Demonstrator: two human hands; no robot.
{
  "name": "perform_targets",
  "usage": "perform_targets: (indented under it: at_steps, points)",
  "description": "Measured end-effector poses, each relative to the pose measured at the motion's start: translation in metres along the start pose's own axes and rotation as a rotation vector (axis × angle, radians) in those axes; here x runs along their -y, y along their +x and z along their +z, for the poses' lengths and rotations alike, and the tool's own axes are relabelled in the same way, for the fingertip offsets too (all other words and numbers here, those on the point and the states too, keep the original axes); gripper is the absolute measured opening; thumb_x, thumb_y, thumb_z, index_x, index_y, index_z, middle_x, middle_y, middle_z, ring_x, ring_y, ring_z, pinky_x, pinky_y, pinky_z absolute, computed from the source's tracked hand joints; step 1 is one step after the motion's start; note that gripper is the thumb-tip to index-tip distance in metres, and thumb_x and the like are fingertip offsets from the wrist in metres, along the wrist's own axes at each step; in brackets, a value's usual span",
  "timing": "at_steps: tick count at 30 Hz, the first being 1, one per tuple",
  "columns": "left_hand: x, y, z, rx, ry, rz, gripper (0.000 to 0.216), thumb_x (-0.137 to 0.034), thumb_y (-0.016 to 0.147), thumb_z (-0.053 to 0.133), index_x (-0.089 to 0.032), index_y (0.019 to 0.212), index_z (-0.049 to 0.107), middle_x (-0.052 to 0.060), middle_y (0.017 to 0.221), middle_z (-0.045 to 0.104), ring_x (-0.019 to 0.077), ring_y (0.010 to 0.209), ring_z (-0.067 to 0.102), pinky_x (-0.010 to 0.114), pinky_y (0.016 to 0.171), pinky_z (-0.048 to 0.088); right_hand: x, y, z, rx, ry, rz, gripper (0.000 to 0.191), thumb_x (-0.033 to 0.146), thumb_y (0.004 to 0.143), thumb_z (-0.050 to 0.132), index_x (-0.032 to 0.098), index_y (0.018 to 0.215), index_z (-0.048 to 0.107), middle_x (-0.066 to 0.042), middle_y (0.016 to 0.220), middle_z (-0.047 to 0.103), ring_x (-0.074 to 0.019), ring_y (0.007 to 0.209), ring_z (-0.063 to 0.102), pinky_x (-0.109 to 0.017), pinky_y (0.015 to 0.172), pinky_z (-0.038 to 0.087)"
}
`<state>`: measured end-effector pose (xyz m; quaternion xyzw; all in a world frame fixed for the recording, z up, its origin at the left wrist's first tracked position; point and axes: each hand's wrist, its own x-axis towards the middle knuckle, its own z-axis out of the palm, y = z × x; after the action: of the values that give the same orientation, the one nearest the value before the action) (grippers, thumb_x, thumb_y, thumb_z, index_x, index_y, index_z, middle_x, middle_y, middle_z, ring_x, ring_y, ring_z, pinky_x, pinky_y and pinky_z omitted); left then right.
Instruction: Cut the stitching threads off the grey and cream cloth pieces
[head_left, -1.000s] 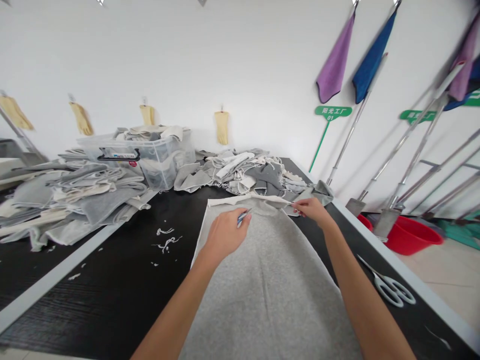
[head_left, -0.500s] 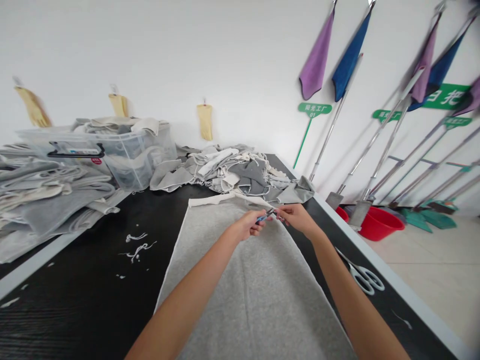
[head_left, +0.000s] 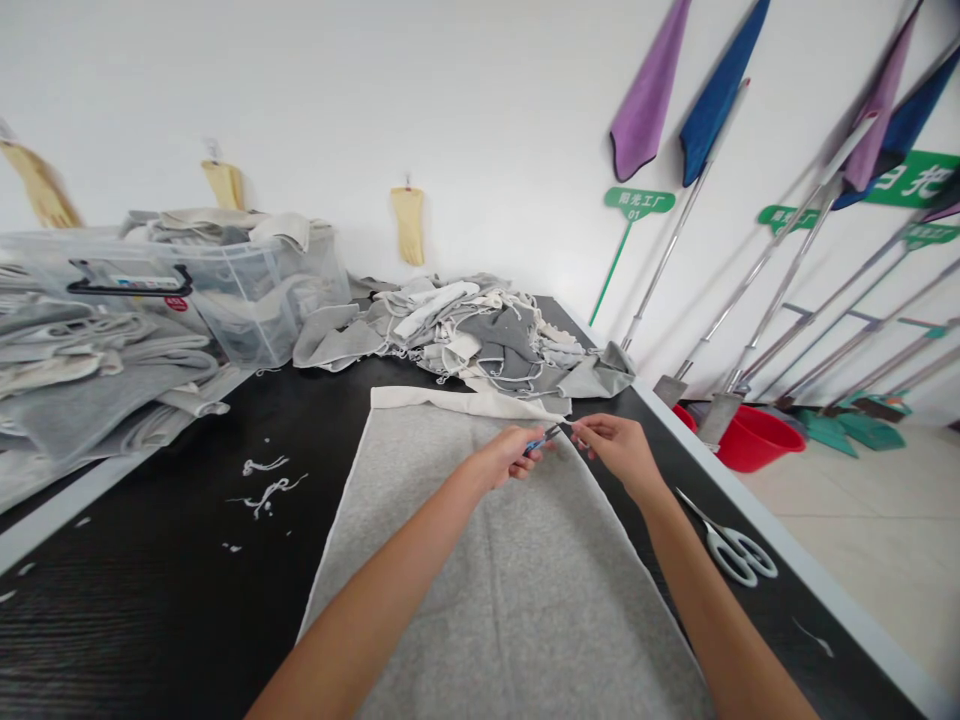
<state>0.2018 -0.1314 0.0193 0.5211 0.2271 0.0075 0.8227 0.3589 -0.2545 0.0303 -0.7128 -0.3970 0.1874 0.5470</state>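
A long piece of grey cloth (head_left: pixel 465 560) lies lengthwise before me, its far edge turned over into a pale strip (head_left: pixel 450 402). My left hand (head_left: pixel 507 458) is closed around small blue-handled thread snips (head_left: pixel 541 440), whose dark tips point right, towards the cloth's far right corner. Just past those tips, my right hand (head_left: pixel 613 450) pinches the end of the pale edge at that corner. Whether a loose thread is between the fingers is too small to tell.
White-handled scissors (head_left: pixel 739 550) lie to the right on the black table (head_left: pixel 172 600). Thread scraps (head_left: pixel 270 490) are scattered at left. Behind are a heap of grey cloths (head_left: pixel 480 335), a clear plastic bin (head_left: pixel 247 315) and a cloth stack (head_left: pixel 97 370). A red bucket (head_left: pixel 761 440) stands beyond the table's right edge.
My right hand has drawn slightly right, away from the snips, which now stand a little apart from its fingers. The pale far edge lies straighter and flatter. The whole view has shifted slightly.
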Motion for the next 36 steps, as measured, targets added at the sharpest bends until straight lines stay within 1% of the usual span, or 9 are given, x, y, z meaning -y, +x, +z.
perform_targets:
  at_steps: [7,13,18,22,29,32,36]
  points:
    - [0.005,0.004,0.008,0.023,-0.058,0.021,0.033,-0.043,0.092,0.045,-0.013,0.089,0.061,-0.008,0.059,0.033,0.0032,0.04,0.014,0.019,0.04,0.005,-0.004,-0.006,-0.001,0.056,-0.006,-0.022,0.034,0.046,0.07,0.075,0.014,0.079,0.071,-0.007,0.067,0.069,-0.0142,0.057,0.06,-0.023,0.048,0.047]
    - [0.006,0.001,0.012,0.047,-0.092,0.038,0.034,-0.043,0.091,0.048,-0.013,0.087,0.061,-0.009,0.057,0.033,0.0029,0.039,0.014,0.019,0.039,0.005,-0.006,-0.007,-0.001,0.05,-0.014,-0.026,0.037,0.048,0.069,0.076,0.013,0.08,0.071,-0.007,0.067,0.069,-0.0144,0.057,0.06,-0.023,0.048,0.047]
    - [0.008,0.004,0.012,0.011,-0.118,0.066,0.032,-0.042,0.09,0.051,-0.013,0.086,0.06,-0.009,0.056,0.034,0.0024,0.038,0.016,0.017,0.038,0.006,-0.006,-0.01,-0.001,0.087,-0.027,-0.042,0.036,0.047,0.072,0.074,0.013,0.08,0.071,-0.006,0.066,0.069,-0.0131,0.056,0.059,-0.022,0.049,0.047]
    - [0.009,0.009,0.016,-0.008,-0.138,0.071,0.025,-0.037,0.091,0.05,-0.015,0.083,0.057,-0.008,0.056,0.036,0.0026,0.037,0.017,0.017,0.037,0.006,-0.005,-0.012,-0.001,0.105,-0.038,-0.055,0.036,0.047,0.072,0.074,0.012,0.081,0.07,-0.007,0.068,0.07,-0.0136,0.056,0.06,-0.023,0.049,0.048]
    - [0.006,0.013,0.025,-0.112,-0.145,0.083,0.016,-0.029,0.087,0.055,-0.015,0.079,0.055,-0.008,0.053,0.038,0.0021,0.036,0.019,0.017,0.036,0.006,-0.003,-0.014,0.0,0.132,-0.055,-0.036,0.037,0.048,0.072,0.073,0.012,0.081,0.07,-0.009,0.069,0.071,-0.0146,0.058,0.062,-0.022,0.049,0.048]
    - [0.007,0.015,0.026,-0.143,-0.135,0.073,0.016,-0.028,0.085,0.058,-0.014,0.078,0.056,-0.009,0.052,0.037,0.0019,0.036,0.019,0.017,0.037,0.006,-0.002,-0.015,-0.001,0.135,-0.054,-0.048,0.037,0.048,0.072,0.073,0.012,0.081,0.071,-0.008,0.068,0.07,-0.0146,0.058,0.061,-0.022,0.049,0.048]
    - [0.007,0.017,0.024,-0.152,-0.119,0.063,0.02,-0.031,0.086,0.059,-0.013,0.078,0.058,-0.008,0.052,0.039,0.0018,0.037,0.019,0.017,0.037,0.006,-0.002,-0.016,-0.002,0.141,-0.044,-0.042,0.037,0.048,0.071,0.074,0.012,0.08,0.071,-0.008,0.068,0.07,-0.0142,0.058,0.061,-0.022,0.05,0.048]
